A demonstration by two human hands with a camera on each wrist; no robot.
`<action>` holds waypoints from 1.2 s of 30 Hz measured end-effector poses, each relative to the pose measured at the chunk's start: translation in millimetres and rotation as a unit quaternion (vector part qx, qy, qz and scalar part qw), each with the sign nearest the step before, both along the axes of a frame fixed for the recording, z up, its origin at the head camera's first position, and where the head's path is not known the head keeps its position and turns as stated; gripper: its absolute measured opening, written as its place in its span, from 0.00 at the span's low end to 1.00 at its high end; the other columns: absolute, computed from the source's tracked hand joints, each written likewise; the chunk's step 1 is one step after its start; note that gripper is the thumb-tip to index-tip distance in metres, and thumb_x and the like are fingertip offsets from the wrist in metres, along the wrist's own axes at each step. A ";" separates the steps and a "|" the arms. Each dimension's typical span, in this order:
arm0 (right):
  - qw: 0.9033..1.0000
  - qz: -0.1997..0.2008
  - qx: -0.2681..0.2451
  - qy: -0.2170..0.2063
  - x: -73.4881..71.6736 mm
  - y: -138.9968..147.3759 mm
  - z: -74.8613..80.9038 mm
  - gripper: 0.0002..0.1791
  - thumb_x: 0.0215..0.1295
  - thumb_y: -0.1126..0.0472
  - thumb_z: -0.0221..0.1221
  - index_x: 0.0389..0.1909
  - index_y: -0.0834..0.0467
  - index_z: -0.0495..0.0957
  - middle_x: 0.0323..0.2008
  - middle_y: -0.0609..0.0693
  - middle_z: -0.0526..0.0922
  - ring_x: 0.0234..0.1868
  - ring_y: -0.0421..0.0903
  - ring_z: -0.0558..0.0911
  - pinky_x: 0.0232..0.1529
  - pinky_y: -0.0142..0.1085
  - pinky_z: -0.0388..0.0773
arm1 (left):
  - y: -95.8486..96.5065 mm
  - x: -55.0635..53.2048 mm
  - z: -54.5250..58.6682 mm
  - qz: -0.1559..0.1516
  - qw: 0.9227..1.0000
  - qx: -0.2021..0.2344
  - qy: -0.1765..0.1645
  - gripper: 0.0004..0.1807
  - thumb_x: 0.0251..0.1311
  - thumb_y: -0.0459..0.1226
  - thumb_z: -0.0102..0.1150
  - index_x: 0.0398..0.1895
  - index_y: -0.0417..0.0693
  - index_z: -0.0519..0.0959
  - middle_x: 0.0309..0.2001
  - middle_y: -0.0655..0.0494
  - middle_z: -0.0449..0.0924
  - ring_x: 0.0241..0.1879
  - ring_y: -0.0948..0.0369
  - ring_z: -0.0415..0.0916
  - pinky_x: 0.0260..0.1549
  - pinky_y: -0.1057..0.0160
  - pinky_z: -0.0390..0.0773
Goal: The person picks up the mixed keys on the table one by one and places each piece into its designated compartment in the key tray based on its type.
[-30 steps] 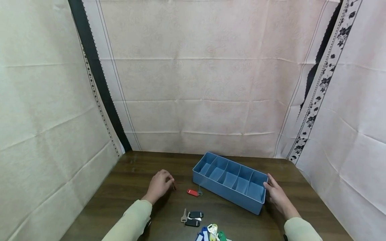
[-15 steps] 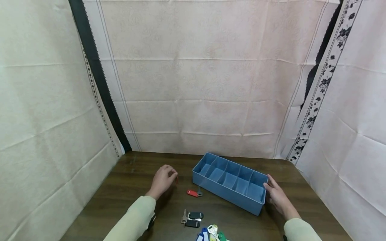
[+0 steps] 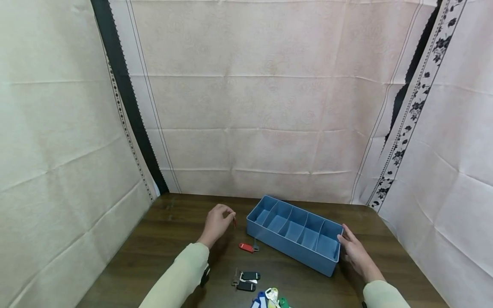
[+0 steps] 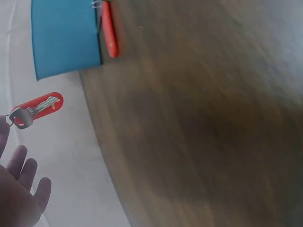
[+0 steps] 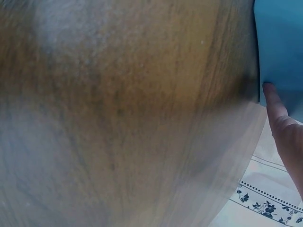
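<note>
My left hand (image 3: 217, 224) pinches the ring of a red key tag (image 4: 53, 105), which hangs left of the box with a silver key (image 4: 43, 107) against it. In the left wrist view the other fingers are spread loosely. A blue compartment box (image 3: 289, 244) stands at an angle on the table, its several sections showing nothing inside. At its right end my right hand (image 3: 356, 253) grips the back corner, thumb and fingers on the walls. Another red key tag (image 3: 246, 247) with a key lies on the table before the box.
Black key tags (image 3: 246, 287) with keys lie in front of the box. Nearer the bottom edge are blue key tags (image 3: 262, 298), a white key tag (image 3: 271, 294) and a green key tag (image 3: 283, 302). Pale cloth (image 3: 246, 102) hangs behind the brown table (image 3: 154, 256).
My left hand has moved right and farther back, toward the box, carrying the red key tag. My right hand and the box stay in place.
</note>
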State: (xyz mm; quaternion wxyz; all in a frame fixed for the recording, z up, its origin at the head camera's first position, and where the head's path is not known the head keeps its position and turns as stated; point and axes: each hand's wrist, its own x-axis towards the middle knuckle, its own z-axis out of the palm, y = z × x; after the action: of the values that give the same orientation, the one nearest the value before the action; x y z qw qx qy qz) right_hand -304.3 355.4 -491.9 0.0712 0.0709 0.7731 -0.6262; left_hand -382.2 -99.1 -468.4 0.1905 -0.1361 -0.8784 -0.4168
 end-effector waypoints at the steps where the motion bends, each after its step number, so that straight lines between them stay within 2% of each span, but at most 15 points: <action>1: 1.000 0.000 -0.001 0.000 0.2 0.0 -0.1 0.39 0.81 0.50 0.39 0.77 0.46 0.24 0.75 0.70 0.27 0.72 0.76 0.39 0.62 0.69 0.51 | 2.3 -1.0 1.2 0.000 1.000 0.006 0.001 0.04 0.63 0.39 0.66 0.31 0.51 0.84 0.42 0.53 0.80 0.46 0.52 0.77 0.48 0.49 0.76; 18: 1.000 -0.007 -0.002 -0.004 1.1 -1.1 0.8 0.38 0.81 0.49 0.39 0.78 0.46 0.24 0.75 0.70 0.28 0.72 0.76 0.40 0.63 0.68 0.52 | 44.6 -18.3 25.7 -0.012 0.996 0.081 -0.016 0.06 0.65 0.39 0.64 0.32 0.47 0.85 0.44 0.50 0.81 0.50 0.50 0.77 0.53 0.49 0.75; 23: 1.000 -0.010 0.002 -0.003 0.5 -2.7 2.1 0.38 0.81 0.50 0.39 0.78 0.46 0.25 0.75 0.71 0.28 0.72 0.76 0.40 0.63 0.68 0.52 | 56.3 -24.3 29.8 -0.022 0.996 0.083 -0.028 0.07 0.66 0.39 0.63 0.34 0.46 0.86 0.42 0.51 0.81 0.48 0.52 0.77 0.51 0.50 0.76; 31: 1.000 -0.006 0.008 0.006 0.7 -3.6 1.1 0.39 0.81 0.50 0.40 0.78 0.47 0.25 0.75 0.70 0.29 0.72 0.75 0.40 0.63 0.68 0.52 | 75.0 -34.5 29.3 -0.023 0.994 0.092 -0.055 0.08 0.67 0.40 0.62 0.36 0.45 0.86 0.40 0.54 0.79 0.44 0.55 0.75 0.46 0.52 0.77; 36: 1.000 -0.009 0.005 0.006 1.9 -2.6 0.2 0.38 0.81 0.52 0.39 0.78 0.47 0.26 0.75 0.71 0.30 0.72 0.75 0.41 0.63 0.68 0.52 | 85.8 -38.2 27.6 -0.032 0.993 0.095 -0.059 0.07 0.67 0.39 0.62 0.36 0.46 0.86 0.40 0.53 0.79 0.44 0.55 0.74 0.46 0.52 0.76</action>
State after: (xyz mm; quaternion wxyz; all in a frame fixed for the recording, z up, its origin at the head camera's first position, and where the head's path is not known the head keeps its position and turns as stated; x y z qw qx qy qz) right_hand -302.5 352.8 -491.6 0.0608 0.0741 0.7758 -0.6236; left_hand -420.4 -13.2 -440.9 0.1371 -0.1208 -0.8398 -0.5112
